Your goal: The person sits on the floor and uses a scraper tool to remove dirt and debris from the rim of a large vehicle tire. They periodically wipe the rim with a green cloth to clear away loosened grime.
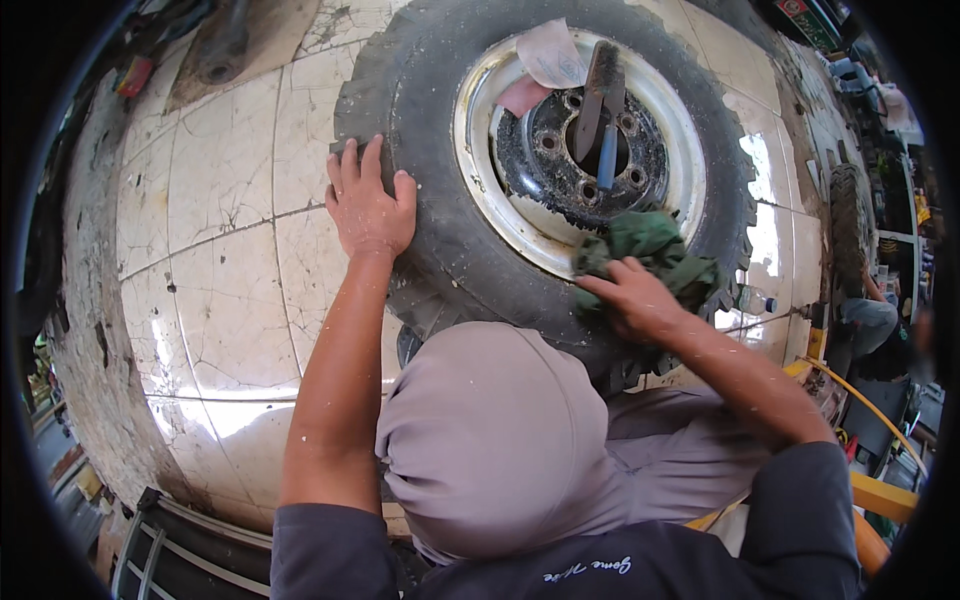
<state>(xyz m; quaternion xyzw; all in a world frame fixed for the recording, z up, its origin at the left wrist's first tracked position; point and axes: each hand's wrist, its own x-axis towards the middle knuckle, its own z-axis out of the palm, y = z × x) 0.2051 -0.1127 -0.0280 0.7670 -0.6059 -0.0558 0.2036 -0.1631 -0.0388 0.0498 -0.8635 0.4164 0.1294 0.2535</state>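
A large wheel lies flat in front of me, its black tyre [430, 180] around a worn metal rim [476, 150]. With fingers spread, my left hand [374, 205] rests against the tyre's left side and holds nothing. My right hand [640, 300] presses a dark green cloth [650, 245] onto the near right part of the rim and tyre. On the black hub [570, 185] lie a wire brush [600, 90] and a tool with a blue handle [607, 157]. A pinkish sandpaper sheet [552, 55] sits at the rim's far left.
Cracked cream tiles [225, 270] cover the floor around the wheel. A clear plastic bottle [757, 300] lies right of the tyre. Another tyre [848, 225] stands farther right, near a person [875, 330]. A yellow bar [885, 495] is at the lower right.
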